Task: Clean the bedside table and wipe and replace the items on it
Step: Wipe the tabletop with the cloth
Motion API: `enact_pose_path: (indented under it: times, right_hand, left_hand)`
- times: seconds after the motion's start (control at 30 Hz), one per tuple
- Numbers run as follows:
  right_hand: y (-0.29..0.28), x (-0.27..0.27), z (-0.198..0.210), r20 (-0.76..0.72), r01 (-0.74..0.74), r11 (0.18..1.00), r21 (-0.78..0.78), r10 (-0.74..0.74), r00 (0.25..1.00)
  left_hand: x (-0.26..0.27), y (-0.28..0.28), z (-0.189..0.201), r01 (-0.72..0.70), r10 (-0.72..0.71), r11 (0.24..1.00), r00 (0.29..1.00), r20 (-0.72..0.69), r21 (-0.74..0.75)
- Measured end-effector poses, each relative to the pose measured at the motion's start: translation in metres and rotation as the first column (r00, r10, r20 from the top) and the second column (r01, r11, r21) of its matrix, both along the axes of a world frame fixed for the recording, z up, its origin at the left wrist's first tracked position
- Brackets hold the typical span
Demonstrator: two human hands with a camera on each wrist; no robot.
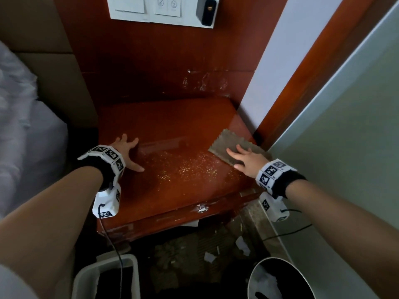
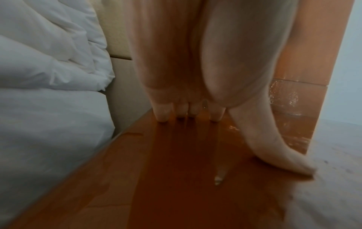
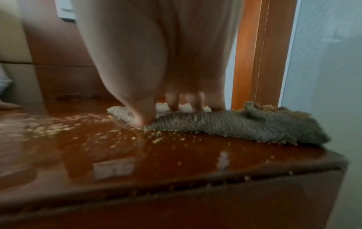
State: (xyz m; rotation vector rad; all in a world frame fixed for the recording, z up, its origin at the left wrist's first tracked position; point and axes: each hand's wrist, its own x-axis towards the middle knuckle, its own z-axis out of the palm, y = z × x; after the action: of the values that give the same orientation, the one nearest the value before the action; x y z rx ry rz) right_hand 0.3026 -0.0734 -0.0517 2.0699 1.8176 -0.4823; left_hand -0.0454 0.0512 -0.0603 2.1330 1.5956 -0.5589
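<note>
On the glossy reddish-brown wooden bedside table (image 1: 172, 126), the right hand (image 1: 248, 161) pressed flat, fingers straight, on a grey textured cloth (image 1: 228, 145); the left hand (image 1: 127, 153) lay spread beside pale scattered crumbs (image 1: 185, 167).

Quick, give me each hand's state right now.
Left hand: open, fingers spread, resting flat on the bedside table.
Right hand: open, pressing flat on the grey cloth.

Cramped, dim bedside corner

Red wood panel (image 1: 151, 61) with switches (image 1: 159, 7), white bedding (image 1: 26, 130) left, pale wall (image 1: 345, 126) right, two bins (image 1: 103, 277) on littered floor (image 1: 205, 251).
</note>
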Motion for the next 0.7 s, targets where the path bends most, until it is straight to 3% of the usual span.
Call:
enact_pose_path:
  times: [0.23, 0.7]
  right_hand:
    - [-0.022, -0.006, -0.002, -0.025, -0.039, 0.999, -0.007, 0.039, 0.999]
    - [0.028, -0.001, -0.003, -0.027, 0.023, 0.999, 0.023, -0.023, 0.999]
  left_hand:
    - [0.004, 0.002, 0.0, 0.0, -0.001, 1.0, 0.999, -0.036, -0.005]
    - [0.005, 0.002, -0.003, -0.05, 0.05, 0.999, 0.999, -0.014, 0.006]
